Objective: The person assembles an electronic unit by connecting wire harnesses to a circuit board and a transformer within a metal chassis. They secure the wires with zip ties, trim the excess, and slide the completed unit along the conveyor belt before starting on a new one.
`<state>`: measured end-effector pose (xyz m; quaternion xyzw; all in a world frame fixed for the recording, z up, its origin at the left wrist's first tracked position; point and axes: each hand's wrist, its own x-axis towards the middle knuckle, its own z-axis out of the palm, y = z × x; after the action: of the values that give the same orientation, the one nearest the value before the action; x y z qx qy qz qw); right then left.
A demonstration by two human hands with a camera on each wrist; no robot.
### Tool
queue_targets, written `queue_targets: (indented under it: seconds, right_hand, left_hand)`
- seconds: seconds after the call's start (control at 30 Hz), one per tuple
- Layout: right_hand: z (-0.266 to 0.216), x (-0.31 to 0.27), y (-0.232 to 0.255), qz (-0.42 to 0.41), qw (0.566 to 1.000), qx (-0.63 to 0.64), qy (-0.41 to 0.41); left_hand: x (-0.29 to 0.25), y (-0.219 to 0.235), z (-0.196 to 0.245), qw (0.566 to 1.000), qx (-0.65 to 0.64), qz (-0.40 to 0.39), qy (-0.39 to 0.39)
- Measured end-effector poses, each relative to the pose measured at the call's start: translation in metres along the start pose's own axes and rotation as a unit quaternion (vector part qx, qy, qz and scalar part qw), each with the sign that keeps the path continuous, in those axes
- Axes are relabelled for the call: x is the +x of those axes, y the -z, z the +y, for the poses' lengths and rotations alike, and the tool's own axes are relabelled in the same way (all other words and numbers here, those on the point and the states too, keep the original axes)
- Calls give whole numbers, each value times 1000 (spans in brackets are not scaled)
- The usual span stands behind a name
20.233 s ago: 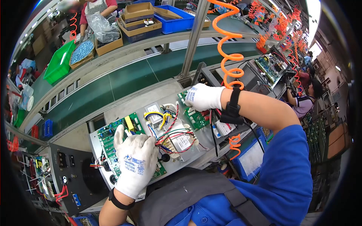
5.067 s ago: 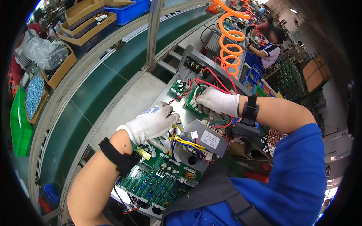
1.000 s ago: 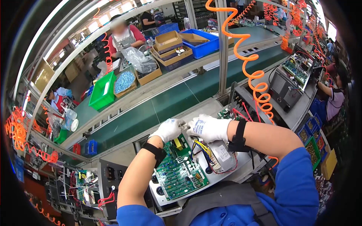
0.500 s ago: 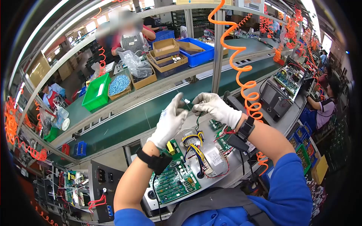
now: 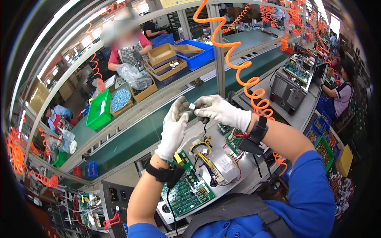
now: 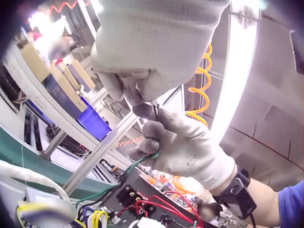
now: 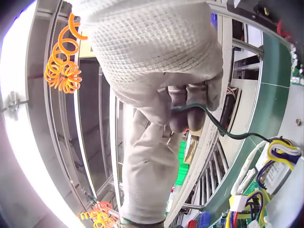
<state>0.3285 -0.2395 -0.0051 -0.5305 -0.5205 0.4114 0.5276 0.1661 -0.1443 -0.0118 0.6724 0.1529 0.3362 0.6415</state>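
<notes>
Both hands wear white knit gloves and are raised over a metal chassis plate (image 5: 242, 178). My right hand (image 5: 224, 112) pinches a thin dark green wire (image 7: 237, 137), which runs down to the bundled leads on the plate. At its fingertips a small white connector (image 5: 192, 106) shows, with my left hand's (image 5: 173, 131) thumb and forefinger closed on its other side. In the left wrist view the fingertips of both hands meet and largely hide the connector. Below lie a green circuit board (image 5: 184, 198) and a labelled transformer (image 5: 225, 165) with yellow and blue wires.
A coiled orange air hose (image 5: 246, 81) hangs close beyond my right hand. A metal post (image 5: 219, 59) and a green conveyor (image 5: 147, 137) lie ahead. Across it stand a green bin (image 5: 99, 113) and cardboard boxes (image 5: 162, 55). A black panel (image 5: 115, 198) stands at left.
Earlier both hands worked low over the chassis. They have since risen with the green wire. Over the last half second my left fingers have come together at the white connector.
</notes>
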Motion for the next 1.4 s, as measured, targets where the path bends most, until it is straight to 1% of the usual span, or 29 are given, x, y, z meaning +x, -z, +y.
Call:
queue_targets:
  seconds: [0.03, 0.1, 0.17, 0.2, 0.27, 0.33, 0.4, 0.43, 0.47, 0.5, 0.53, 0.57, 0.6, 0.63, 0.67, 0.73, 0.8, 0.87, 0.93, 1.0, 1.07, 1.13, 1.2, 1.23, 1.27, 1.3, 1.33, 1.37, 1.4]
  right_hand:
    - [2, 1, 2, 2, 1000, -6, 6]
    - [5, 3, 11, -11, 999, -31, 26]
    - [-2, 3, 17, -30, 999, 19, -14]
    - [2, 5, 22, -38, 997, 69, -21]
    - [7, 7, 26, -26, 991, 128, -24]
    - [12, 16, 27, -7, 989, 147, -6]
    - [11, 20, 23, 40, 987, 155, -23]
    - [10, 23, 21, 66, 987, 143, -44]
    - [10, 27, 21, 92, 985, 130, -65]
    - [17, 28, 21, 110, 989, 84, -50]
    - [18, 25, 26, 88, 996, -27, -10]
    - [20, 22, 29, 85, 994, -72, -1]
    - [18, 21, 33, 80, 989, -123, 14]
    - [11, 17, 41, 19, 991, -129, -32]
    - [6, 10, 48, 23, 991, -130, -28]
    - [-5, 2, 61, 8, 977, -214, -17]
    - [-17, -12, 63, -3, 955, -293, -55]
    - [-19, -24, 59, -15, 901, -433, -19]
    - [-24, -32, 51, 12, 869, -494, -36]
    - [-21, -31, 55, -17, 902, -427, -60]
    - [0, -23, 67, -50, 928, -368, -24]
    - [5, -24, 69, -101, 955, -276, -45]
    - [-10, -35, 59, -124, 959, -247, -65]
    - [-12, -36, 55, -162, 900, -400, -68]
    - [-12, -40, 50, -196, 815, -541, -69]
    - [15, -42, 50, -130, 786, -604, 27]
    - [8, -42, 39, -131, 726, -675, -14]
    - [-4, -43, 33, -125, 704, -698, -43]
    - [-10, -44, 27, -121, 683, -717, -70]
  left_hand:
    - [-4, -10, 8, 996, 70, 14, -44]
    - [8, -8, 7, 991, 124, -7, -45]
    - [16, -6, 3, 975, 210, -10, -67]
    - [21, -3, 1, 973, 219, -28, -68]
    - [20, -14, 13, 988, 156, -17, 0]
    - [21, -19, -2, 994, 103, -18, -22]
    - [16, -22, -23, 990, 44, -136, -16]
    - [7, -16, -30, 969, 94, -206, 98]
    - [3, -17, -43, 955, 100, -239, 142]
    - [1, -11, -49, 956, 87, -223, 168]
    - [-2, -9, -46, 955, 75, -209, 196]
    - [-1, -11, -47, 967, 86, -156, 182]
    - [-2, -9, -39, 962, 100, -144, 211]
    - [-3, -9, -42, 964, 69, -135, 217]
    - [-1, -8, -45, 967, 39, -124, 219]
    - [3, -10, -48, 971, 93, -91, 203]
    - [10, -11, -49, 971, 123, -59, 195]
    - [15, -22, -43, 965, 193, -60, 169]
    - [16, -26, -43, 960, 215, -62, 170]
    - [14, -22, -54, 970, 186, -47, 151]
    - [6, -25, -40, 971, 181, -39, 154]
    - [2, -26, -38, 966, 195, -32, 165]
    - [-1, -34, -27, 958, 232, -49, 159]
    - [-2, -37, -24, 951, 256, -65, 160]
    - [-4, -40, -23, 943, 279, -80, 163]
    - [-3, -44, -23, 942, 281, -82, 163]
    - [-1, -47, -23, 916, 358, -114, 142]
    - [-3, -49, -23, 882, 432, -144, 121]
    - [-8, -49, -23, 882, 432, -141, 127]
